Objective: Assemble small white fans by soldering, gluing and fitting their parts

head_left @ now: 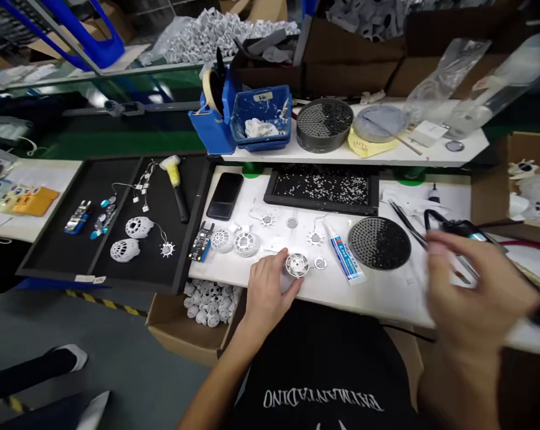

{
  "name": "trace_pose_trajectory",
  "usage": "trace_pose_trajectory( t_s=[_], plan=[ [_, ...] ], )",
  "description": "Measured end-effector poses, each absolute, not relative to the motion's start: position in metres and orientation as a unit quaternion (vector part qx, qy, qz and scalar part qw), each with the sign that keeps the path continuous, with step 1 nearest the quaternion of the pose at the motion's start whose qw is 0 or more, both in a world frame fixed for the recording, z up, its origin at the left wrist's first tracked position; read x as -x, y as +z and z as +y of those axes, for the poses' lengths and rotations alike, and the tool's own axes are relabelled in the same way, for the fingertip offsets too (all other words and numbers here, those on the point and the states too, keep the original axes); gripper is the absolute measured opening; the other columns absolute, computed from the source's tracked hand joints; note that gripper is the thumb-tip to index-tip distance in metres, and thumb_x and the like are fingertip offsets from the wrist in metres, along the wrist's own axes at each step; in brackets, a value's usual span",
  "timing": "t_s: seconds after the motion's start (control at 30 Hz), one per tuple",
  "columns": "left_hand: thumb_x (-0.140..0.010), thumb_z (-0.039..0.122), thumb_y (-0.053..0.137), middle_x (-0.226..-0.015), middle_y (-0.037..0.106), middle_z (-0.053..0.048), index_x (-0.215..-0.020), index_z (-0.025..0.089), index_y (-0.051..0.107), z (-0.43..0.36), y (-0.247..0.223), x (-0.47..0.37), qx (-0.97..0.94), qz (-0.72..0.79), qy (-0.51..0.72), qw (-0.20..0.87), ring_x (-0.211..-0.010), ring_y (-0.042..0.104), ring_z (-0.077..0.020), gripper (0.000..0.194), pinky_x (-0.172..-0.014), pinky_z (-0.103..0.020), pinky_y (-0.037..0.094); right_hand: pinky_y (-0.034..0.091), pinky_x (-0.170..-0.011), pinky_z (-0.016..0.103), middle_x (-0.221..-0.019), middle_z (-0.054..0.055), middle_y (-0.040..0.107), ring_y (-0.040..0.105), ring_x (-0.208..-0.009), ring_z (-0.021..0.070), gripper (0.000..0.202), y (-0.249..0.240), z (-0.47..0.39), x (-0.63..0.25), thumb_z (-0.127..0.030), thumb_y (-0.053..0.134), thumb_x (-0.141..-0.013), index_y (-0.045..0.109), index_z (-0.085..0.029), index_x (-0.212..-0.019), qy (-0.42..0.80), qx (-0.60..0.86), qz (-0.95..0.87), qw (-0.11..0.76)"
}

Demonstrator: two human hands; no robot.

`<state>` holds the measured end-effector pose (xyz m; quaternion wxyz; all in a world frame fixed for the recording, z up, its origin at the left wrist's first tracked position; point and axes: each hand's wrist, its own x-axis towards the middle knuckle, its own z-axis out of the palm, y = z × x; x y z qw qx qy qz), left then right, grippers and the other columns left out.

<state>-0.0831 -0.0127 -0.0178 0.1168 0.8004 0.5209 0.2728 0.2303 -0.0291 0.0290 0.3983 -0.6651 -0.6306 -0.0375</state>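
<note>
My left hand point(267, 283) has thumb and fingers closed around a small white round housing point(297, 265) with an open spoked face, at the table's front edge. Beside it lies a small metal disc point(321, 263). My right hand point(471, 292) is smeared by motion at the right, close to tweezers point(407, 222) and a black-handled tool with a cable; whether its fingers hold anything cannot be made out. A blue and white glue tube point(347, 261) and a round perforated tray point(379, 243) with black bits lie between the hands. Two white lattice domes point(246, 243) sit to the left.
A black phone point(225, 196) and a black tray of small white pieces point(321, 189) lie further back. The raised shelf holds a blue bin point(261, 116) and a tape dispenser point(214, 113). A yellow-and-black hammer point(175, 188) rests on the left tray. Boxes of white parts stand below and right.
</note>
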Motion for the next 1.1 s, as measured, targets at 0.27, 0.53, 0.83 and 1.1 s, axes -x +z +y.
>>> trace_pose_trajectory(
  t_s=[0.27,0.53,0.83,1.1],
  plan=[
    [-0.100,0.028,0.064,-0.127,0.072,-0.012,-0.143,0.019,0.053,-0.012,0.017,0.134,-0.838,0.511,0.155,0.111,-0.114,0.068,-0.0297,0.044,-0.094,-0.042,0.053,0.057,-0.100,0.038,-0.126,0.010,0.071,0.064,-0.117,0.0232,0.031,0.034,0.015,-0.059,-0.014,0.050,-0.108,0.063,-0.014,-0.137,0.187,0.488,-0.795,0.308],
    [-0.102,0.038,0.061,-0.148,0.062,-0.019,-0.142,0.016,0.062,0.032,0.019,0.221,-0.721,0.679,0.118,-0.076,-0.143,0.048,-0.0431,0.046,-0.111,-0.058,0.042,0.054,-0.068,0.037,-0.118,0.012,0.069,0.064,-0.107,0.0263,0.019,0.011,0.025,-0.033,-0.006,0.055,-0.103,0.072,-0.013,-0.105,0.169,0.518,-0.821,0.171],
    [-0.104,0.039,0.059,-0.149,0.063,-0.015,-0.132,0.022,0.070,0.017,0.004,0.222,-0.699,0.700,0.124,-0.076,-0.142,0.049,-0.0402,0.034,-0.111,-0.056,0.041,0.040,-0.063,0.037,-0.107,0.005,0.070,0.062,-0.099,0.0217,0.019,0.005,0.022,-0.036,-0.017,0.054,-0.108,0.070,-0.020,-0.100,0.137,0.496,-0.841,0.169],
    [-0.099,0.037,0.063,-0.125,0.073,-0.017,-0.127,0.017,0.066,0.002,0.011,0.228,-0.665,0.734,0.132,-0.038,-0.126,0.062,-0.0391,0.035,-0.106,-0.055,0.049,0.038,-0.077,0.039,-0.100,0.004,0.069,0.057,-0.098,0.0232,0.022,0.006,0.018,-0.039,-0.025,0.054,-0.110,0.070,-0.020,-0.096,0.135,0.465,-0.849,0.211]
  ],
)
